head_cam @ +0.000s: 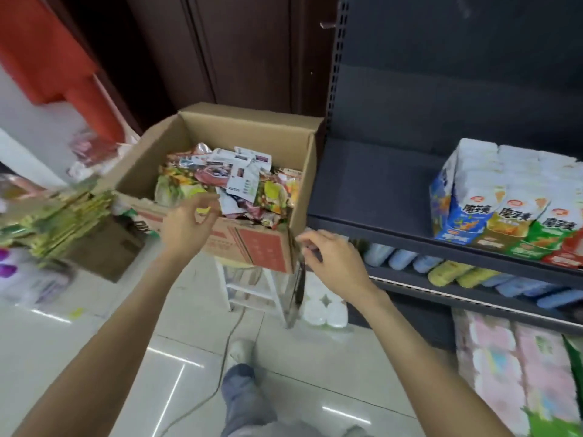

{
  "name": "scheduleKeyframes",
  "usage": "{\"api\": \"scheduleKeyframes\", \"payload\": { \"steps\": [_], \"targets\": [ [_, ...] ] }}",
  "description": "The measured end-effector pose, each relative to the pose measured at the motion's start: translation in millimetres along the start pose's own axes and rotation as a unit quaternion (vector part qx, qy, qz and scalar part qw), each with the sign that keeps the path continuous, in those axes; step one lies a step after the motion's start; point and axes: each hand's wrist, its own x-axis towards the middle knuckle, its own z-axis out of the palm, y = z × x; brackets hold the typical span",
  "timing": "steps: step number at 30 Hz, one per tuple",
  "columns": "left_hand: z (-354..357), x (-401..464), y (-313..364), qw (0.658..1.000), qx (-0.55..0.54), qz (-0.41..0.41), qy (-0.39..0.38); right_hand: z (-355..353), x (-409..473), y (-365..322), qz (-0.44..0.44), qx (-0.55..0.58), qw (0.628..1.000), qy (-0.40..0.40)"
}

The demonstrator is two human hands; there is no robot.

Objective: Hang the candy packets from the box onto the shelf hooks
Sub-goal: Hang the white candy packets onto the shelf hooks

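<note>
The open brown cardboard box [220, 171] is heaped with colourful foil candy packets [227, 181], no hung packet or hook shows, so nearly all seems left; left hand [186, 222] hovers at its near rim, right hand [331, 257] beside its right corner, both grips loosely curled, empty.

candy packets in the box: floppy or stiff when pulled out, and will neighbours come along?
Probably floppy: the candy packets lie crumpled and bent in the cardboard box. Likely light, being thin and flat. They overlap in a loose heap, so lifting one may drag others. The glossy film could be slippery. The left hand hovers at the near edge.
</note>
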Motion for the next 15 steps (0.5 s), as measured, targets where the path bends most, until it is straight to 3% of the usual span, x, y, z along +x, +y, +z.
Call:
{"api": "scheduleKeyframes", "payload": {
  "steps": [5,15],
  "targets": [
    [-18.2,104.1,-82.7,0.992,0.041,0.004,-0.123,40.7,122.2,-42.2,0.025,-0.022,0.999,-0.016],
    [24.4,213.4,-130.2,0.957,0.096,0.032,-0.272,103.3,245.8,-29.8,0.2,-0.088,0.951,-0.217]
  ]
}}
